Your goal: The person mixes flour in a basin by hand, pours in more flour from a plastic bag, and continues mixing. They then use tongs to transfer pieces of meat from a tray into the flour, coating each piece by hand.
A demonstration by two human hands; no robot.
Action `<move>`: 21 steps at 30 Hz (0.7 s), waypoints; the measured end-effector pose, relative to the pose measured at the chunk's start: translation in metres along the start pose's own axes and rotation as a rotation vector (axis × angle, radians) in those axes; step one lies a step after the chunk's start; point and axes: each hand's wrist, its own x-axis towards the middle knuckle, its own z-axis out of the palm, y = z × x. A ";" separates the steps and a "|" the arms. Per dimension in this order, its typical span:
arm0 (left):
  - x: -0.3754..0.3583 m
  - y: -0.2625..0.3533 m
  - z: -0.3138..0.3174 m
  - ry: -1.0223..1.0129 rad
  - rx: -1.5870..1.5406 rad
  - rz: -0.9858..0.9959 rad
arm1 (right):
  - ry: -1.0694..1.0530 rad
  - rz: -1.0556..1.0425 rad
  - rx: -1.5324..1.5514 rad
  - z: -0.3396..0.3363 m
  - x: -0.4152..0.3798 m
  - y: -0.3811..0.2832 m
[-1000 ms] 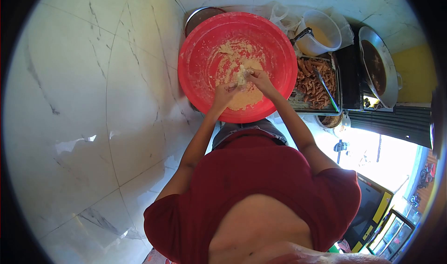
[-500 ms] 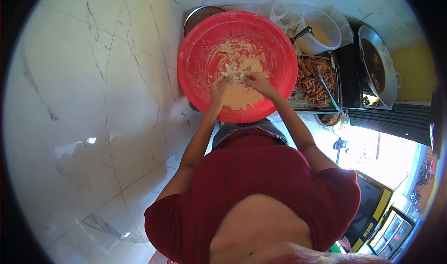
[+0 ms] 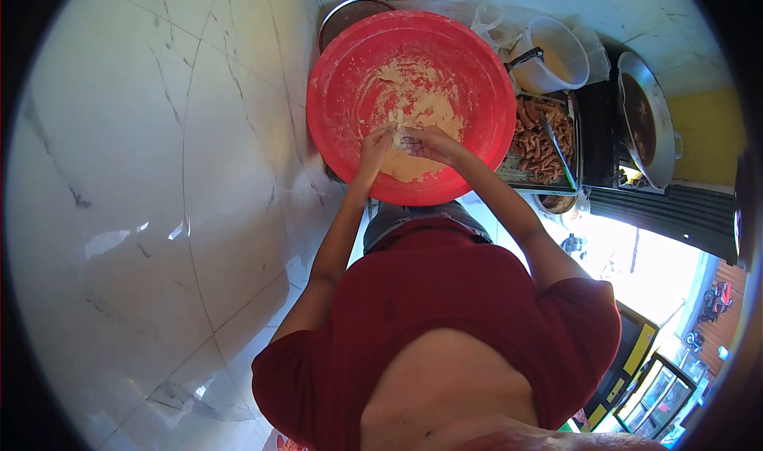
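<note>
A wide red plastic basin (image 3: 334,125) holds loose, clumpy pale flour (image 3: 413,165). Over the flour, my left hand (image 3: 376,145) pinches a small whitish, flour-coated piece (image 3: 398,120) at the fingertips. Close against it, my right hand (image 3: 430,143) has its floury fingers drawn together on the same piece. What the piece is under its coating is too small to make out, and the fingers partly hide it.
To the right, a metal tray (image 3: 548,185) carries brown fried strips and tongs (image 3: 559,153). Behind it stands a clear tub (image 3: 579,68) of yellowish liquid with a black handle (image 3: 525,58). A large pan (image 3: 658,93) of dark oil sits farther right. A tiled wall (image 3: 159,173) is on the left.
My hands have come closer together, with the right fingers now turned toward the left over the coated piece. The view has shifted slightly.
</note>
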 end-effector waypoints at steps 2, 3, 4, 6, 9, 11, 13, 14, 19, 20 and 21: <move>-0.001 0.002 -0.001 0.020 0.022 -0.039 | 0.036 0.000 -0.058 -0.002 0.006 0.001; -0.001 -0.001 -0.001 0.105 0.059 0.054 | 0.063 -0.004 -0.112 -0.005 0.011 -0.001; 0.000 -0.005 0.001 0.191 0.097 0.145 | 0.090 -0.008 -0.166 -0.010 0.017 -0.003; -0.006 0.004 0.001 0.292 0.252 0.300 | 0.169 -0.096 -0.367 -0.025 0.035 -0.004; -0.036 0.059 -0.002 0.338 0.513 0.459 | 0.237 -0.142 -0.806 -0.042 0.057 -0.014; -0.046 0.067 -0.008 0.381 0.568 0.518 | 0.232 -0.196 -1.118 -0.044 0.064 -0.011; -0.052 0.065 -0.013 0.383 0.597 0.532 | 0.194 -0.309 -1.402 -0.036 0.060 -0.006; -0.054 0.063 -0.014 0.383 0.611 0.540 | 0.145 -0.321 -1.546 -0.042 0.066 0.007; -0.052 0.059 -0.014 0.407 0.560 0.536 | 0.007 -0.457 -1.921 -0.061 0.081 0.062; -0.051 0.058 -0.014 0.406 0.564 0.542 | -0.010 -0.480 -1.919 -0.063 0.081 0.063; -0.050 0.058 -0.012 0.401 0.566 0.535 | -0.025 -0.506 -1.916 -0.064 0.082 0.063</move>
